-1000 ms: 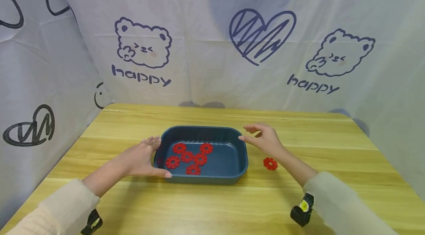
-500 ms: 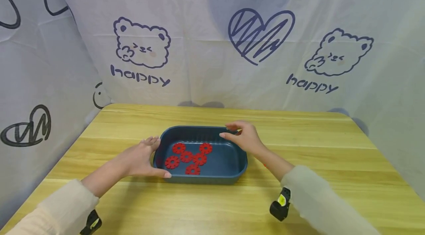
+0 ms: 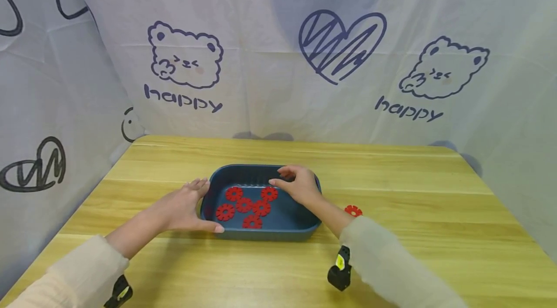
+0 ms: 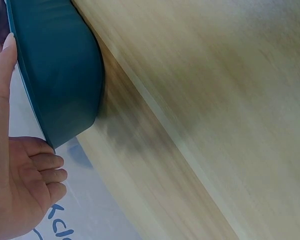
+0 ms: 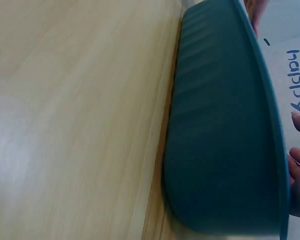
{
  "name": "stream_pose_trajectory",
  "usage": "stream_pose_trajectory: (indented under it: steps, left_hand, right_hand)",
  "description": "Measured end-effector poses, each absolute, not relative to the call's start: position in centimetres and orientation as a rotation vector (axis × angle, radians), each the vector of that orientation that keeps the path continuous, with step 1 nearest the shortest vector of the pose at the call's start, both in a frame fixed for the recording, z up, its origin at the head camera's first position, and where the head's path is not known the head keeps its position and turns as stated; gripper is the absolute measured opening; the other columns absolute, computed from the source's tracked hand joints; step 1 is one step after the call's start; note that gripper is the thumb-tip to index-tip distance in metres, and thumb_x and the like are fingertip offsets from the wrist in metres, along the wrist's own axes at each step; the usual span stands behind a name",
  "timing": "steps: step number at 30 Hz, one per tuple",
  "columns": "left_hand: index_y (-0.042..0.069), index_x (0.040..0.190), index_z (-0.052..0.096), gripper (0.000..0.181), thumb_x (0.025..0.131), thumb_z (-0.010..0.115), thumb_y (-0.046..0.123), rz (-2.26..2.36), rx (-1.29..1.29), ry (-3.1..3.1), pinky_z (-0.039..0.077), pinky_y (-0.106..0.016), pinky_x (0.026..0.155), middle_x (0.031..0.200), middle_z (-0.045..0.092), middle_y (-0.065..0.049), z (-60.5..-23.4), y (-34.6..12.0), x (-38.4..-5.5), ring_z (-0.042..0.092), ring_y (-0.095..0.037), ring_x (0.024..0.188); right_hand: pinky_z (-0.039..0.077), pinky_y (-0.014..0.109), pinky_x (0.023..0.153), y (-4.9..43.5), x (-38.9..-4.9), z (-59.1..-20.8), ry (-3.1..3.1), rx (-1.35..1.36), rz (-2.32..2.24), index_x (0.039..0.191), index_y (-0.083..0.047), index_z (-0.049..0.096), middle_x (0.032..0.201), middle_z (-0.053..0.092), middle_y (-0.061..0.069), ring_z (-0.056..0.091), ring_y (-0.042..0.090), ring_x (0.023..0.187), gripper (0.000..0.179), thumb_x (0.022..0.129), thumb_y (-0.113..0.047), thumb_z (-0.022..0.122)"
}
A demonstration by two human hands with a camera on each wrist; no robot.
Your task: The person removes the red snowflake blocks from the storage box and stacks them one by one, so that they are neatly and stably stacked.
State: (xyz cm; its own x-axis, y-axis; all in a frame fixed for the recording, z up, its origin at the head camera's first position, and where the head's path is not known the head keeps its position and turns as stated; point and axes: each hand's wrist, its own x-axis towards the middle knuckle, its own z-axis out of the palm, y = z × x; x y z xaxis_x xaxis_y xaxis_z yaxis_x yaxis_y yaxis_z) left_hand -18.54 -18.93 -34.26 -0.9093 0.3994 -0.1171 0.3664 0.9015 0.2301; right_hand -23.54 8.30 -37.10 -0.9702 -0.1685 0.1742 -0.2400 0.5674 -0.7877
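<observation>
A dark blue-green rectangular basin [image 3: 265, 235] stands mid-table with several red notched discs [image 3: 225, 212] like snowflake building pieces lying on its floor, mostly toward its left half. My left hand [image 3: 184, 206] holds the basin's left end, thumb on the front rim and fingers at the left side. In the left wrist view, the fingers [image 4: 49, 167] curl near the basin corner. My right hand [image 3: 302, 184] is over the right part of the basin, thumb and fingertips apart, and nothing shows between them. One more red disc [image 3: 353, 210] lies on the table to the right, partly covered by the right sleeve.
The wooden table [image 3: 435, 192] runs back to a white cloth [image 3: 261, 90] with blue bear and heart drawings. Another cloth covers the left side. A black camera [image 3: 341, 269] sits on the right wrist, below the sleeve [image 3: 383, 255].
My right hand has moved left from beside the basin's right end to over its inside. The outer red disc was uncovered, then mostly hidden by the arm, and now partly shows. My left hand stays put.
</observation>
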Motion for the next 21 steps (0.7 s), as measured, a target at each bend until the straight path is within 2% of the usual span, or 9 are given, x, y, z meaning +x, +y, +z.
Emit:
stream_pose_trajectory:
  steps: [8, 17, 21]
  left_hand:
    - [-0.009, 0.139, 0.035, 0.112, 0.066, 0.066, 0.07, 0.304, 0.589, 2.908, 0.032, -0.061, 0.102, 0.147, 0.03, -0.028, -34.1, -19.0, -18.4, 0.026, -0.047, 0.135]
    - [-0.01, 0.138, 0.035, 0.113, 0.065, 0.064, 0.072, 0.306, 0.608, 2.919, 0.032, -0.06, 0.102, 0.146, 0.031, -0.028, -34.2, -19.0, -18.4, 0.027, -0.047, 0.135]
    - [-0.009, 0.139, 0.035, 0.114, 0.065, 0.063, 0.073, 0.302, 0.607, 2.919, 0.032, -0.06, 0.102, 0.146, 0.031, -0.027, -34.2, -19.0, -18.4, 0.027, -0.046, 0.135]
  right_hand:
    - [0.054, 0.032, 0.072, 6.9, -24.3, -37.9, -2.744, 0.246, 1.421, 0.106, 0.003, 0.068, 0.097, 0.069, 0.014, 0.063, 0.024, 0.087, 0.037, 0.079, -0.022, 0.074]
    - [0.055, 0.033, 0.072, 6.4, -24.7, -39.1, -2.892, 0.045, 1.311, 0.099, 0.004, 0.069, 0.099, 0.069, 0.016, 0.064, 0.026, 0.088, 0.036, 0.076, -0.022, 0.077]
    - [0.054, 0.033, 0.071, 6.4, -24.8, -39.5, -2.925, 0.057, 1.251, 0.096, 0.004, 0.069, 0.097, 0.069, 0.016, 0.063, 0.026, 0.086, 0.034, 0.075, -0.021, 0.078]
